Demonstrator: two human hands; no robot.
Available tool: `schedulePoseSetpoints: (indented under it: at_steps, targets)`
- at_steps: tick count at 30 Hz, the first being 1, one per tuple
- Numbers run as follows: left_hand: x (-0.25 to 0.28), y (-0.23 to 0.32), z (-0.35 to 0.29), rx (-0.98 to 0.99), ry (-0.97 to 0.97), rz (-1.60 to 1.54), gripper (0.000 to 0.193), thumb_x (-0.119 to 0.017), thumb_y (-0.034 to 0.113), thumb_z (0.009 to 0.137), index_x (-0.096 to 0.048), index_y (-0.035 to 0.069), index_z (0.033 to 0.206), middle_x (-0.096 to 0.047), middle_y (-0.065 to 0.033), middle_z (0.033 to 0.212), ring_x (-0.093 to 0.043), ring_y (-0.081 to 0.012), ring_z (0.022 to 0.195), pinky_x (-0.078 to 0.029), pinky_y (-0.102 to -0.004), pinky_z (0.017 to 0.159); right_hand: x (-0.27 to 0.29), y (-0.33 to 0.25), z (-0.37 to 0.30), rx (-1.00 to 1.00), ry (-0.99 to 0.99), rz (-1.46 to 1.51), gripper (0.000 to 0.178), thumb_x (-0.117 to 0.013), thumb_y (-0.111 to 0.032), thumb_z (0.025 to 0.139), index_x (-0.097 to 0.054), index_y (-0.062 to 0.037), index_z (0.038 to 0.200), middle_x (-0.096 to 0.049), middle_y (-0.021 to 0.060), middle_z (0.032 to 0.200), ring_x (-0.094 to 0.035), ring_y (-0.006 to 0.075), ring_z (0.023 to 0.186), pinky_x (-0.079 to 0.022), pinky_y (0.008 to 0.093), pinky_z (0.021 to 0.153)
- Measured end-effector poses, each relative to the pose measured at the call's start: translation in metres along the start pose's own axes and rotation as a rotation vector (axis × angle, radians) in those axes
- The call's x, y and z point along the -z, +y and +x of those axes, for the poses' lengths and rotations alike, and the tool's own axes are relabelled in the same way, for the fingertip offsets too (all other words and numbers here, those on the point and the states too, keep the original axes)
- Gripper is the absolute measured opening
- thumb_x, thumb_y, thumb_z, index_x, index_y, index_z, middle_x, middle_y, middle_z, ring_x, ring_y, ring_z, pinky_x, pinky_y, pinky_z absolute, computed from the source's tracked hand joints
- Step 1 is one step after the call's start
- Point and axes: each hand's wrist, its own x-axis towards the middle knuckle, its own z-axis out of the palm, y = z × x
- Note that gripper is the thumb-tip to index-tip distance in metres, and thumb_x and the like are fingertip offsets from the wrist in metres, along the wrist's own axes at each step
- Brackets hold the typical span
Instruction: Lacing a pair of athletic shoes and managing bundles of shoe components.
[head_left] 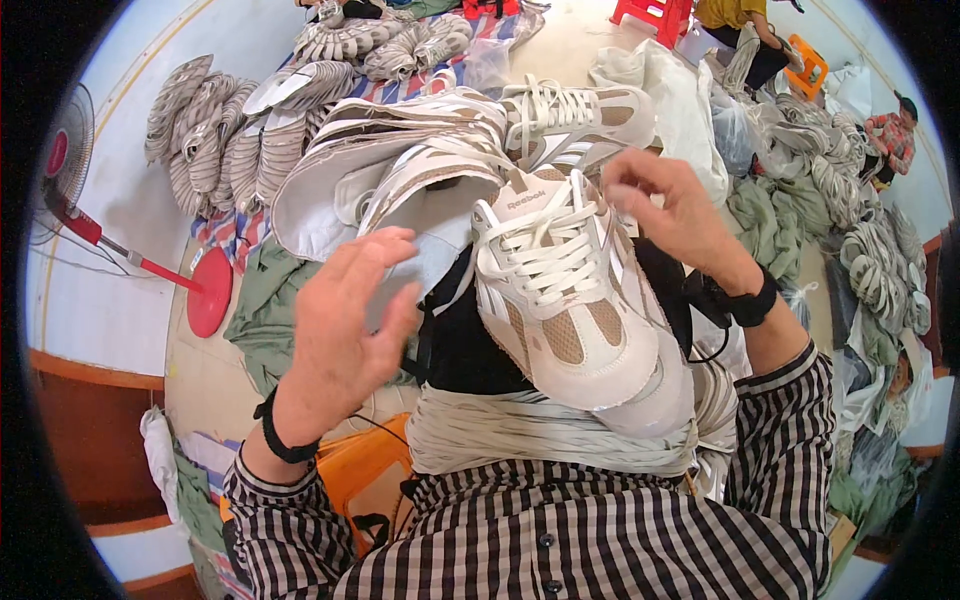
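A white and beige laced shoe upper lies toe-toward-me on a black form, over a stack of flattened uppers on my lap. My left hand hovers just left of it, fingers spread, holding nothing. At the upper's far right edge, my right hand has thumb and fingers pinched together near the lace ends; whether it holds a lace I cannot tell. Both wrists wear black bands.
More laced uppers and piles of flat uppers lie ahead on a striped cloth. A red-based standing fan is at left. White bags and further uppers lie at right; seated people are farther back.
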Motion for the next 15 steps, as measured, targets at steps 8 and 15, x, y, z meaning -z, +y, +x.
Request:
schedulePoseSetpoints:
  at_steps: [8,15]
  targets:
    - [-0.046,0.013,0.039,-0.138,-0.171,-0.063,0.024,-0.065,0.004,0.071,-0.059,0.001,0.094,-0.057,-0.0136,0.105,-0.053,-0.0302,0.095,-0.044,-0.0362,0.08,-0.019,-0.017,0.025,0.454,0.006,-0.269,0.014,-0.061,-0.011,0.081,-0.059,-0.0011,0.09,-0.059,0.0094,0.097,-0.056,0.0255,0.087,-0.045,0.0329,0.073]
    - [-0.037,-0.006,0.051,0.295,-0.359,-0.65,0.012,-0.059,0.014,0.085,-0.056,0.002,0.082,-0.056,-0.0007,0.075,-0.052,-0.0106,0.072,-0.042,-0.0249,0.069,-0.014,0.001,0.03,0.213,-0.092,-0.08,0.009,-0.06,-0.009,0.082,-0.056,-0.001,0.084,-0.055,0.0075,0.083,-0.051,0.0216,0.08,-0.042,0.0308,0.073]
